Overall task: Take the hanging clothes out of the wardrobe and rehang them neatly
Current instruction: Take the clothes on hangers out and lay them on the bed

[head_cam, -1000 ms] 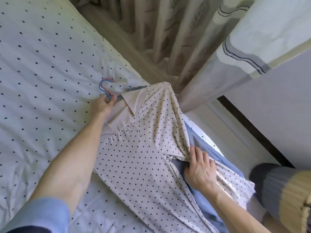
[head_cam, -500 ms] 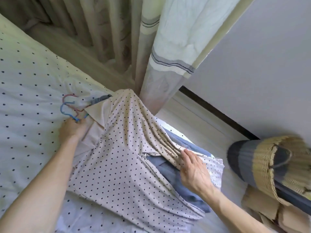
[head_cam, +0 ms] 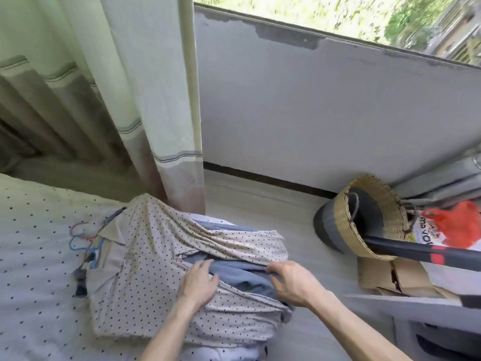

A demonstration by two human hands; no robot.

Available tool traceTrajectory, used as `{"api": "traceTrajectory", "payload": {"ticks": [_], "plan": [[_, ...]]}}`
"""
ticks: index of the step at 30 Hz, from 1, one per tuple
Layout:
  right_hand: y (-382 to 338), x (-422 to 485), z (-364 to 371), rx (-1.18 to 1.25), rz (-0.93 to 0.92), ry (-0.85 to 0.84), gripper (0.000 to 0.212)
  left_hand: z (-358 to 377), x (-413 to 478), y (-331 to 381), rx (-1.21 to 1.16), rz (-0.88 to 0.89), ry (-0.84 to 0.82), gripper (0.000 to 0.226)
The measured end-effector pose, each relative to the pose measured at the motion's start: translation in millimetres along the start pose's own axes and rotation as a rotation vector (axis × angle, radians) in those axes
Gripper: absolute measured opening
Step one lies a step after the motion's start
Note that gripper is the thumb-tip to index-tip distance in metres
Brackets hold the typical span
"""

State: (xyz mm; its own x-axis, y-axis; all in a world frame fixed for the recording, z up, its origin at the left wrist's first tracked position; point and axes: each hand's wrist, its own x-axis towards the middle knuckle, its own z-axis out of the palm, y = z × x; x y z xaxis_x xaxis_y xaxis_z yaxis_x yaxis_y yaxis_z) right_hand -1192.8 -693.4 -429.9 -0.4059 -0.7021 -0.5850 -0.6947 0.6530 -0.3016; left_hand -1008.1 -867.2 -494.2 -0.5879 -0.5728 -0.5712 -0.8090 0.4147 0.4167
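On the bed, right edge: dotted shirt (head_cam: 156, 259) lies flat and open at the front, collar toward the curtain, still on its hanger.
Under the shirt: blue garment (head_cam: 234, 273) shows through the open front, between the two dotted flaps.
Hangers (head_cam: 83, 242): blue and pink hooks stick out past the shirt collar and rest on the bed (head_cam: 33, 269); the count is unclear.
Left hand (head_cam: 200, 281): fingers straight and apart, palm down, pressing on the shirt's lower flap; fingertips reach the edge of the blue garment.
Right hand (head_cam: 292, 281): fingers curled, thumb and fingers pinching a fold of the blue garment just at the edge of the shirt's upper flap.
Hands: near each other, not touching.
Bedding: pale sheet with small dark dots.
Curtain (head_cam: 166, 105): hangs to the floor just beyond the shirt collar.
Floor, right side: woven basket (head_cam: 374, 220) tipped on its side, near a red bag (head_cam: 462, 225) and a cardboard box (head_cam: 390, 278).
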Motion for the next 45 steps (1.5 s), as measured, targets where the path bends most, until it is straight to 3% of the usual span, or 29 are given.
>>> {"api": "traceTrajectory", "payload": {"ticks": [6,12,22,25,32,35,40,45], "plan": [[80.2,-105.3,-7.9,-0.030,0.034,0.251,0.040,19.9,-38.1,122.5,0.397,0.316,-0.015,0.047],[173.3,-242.8,24.1,0.099,0.287,0.487,0.040,76.0,-93.3,231.8,0.703,0.577,-0.027,0.044],[282.2,-481.5,88.2,0.325,0.798,0.878,0.048,201.6,-246.4,453.5,0.740,1.261,-0.073,0.050],[299.1,-539.6,89.1,0.331,0.909,1.003,0.038,230.2,-294.1,510.8,0.711,1.415,-0.077,0.050],[338.2,-630.0,63.8,0.283,1.083,1.218,0.036,267.1,-361.0,632.8,0.635,1.636,-0.110,0.050],[360.8,-656.7,41.7,0.247,1.153,1.232,0.038,281.5,-369.5,693.0,0.624,1.681,-0.112,0.050],[415.0,-693.8,-2.7,0.058,1.256,1.264,0.039,313.0,-369.6,786.1,0.575,1.731,-0.150,0.049],[486.9,-716.6,-60.1,-0.203,1.412,1.432,0.053,353.1,-351.9,865.4,0.492,1.722,-0.222,0.054]]}}
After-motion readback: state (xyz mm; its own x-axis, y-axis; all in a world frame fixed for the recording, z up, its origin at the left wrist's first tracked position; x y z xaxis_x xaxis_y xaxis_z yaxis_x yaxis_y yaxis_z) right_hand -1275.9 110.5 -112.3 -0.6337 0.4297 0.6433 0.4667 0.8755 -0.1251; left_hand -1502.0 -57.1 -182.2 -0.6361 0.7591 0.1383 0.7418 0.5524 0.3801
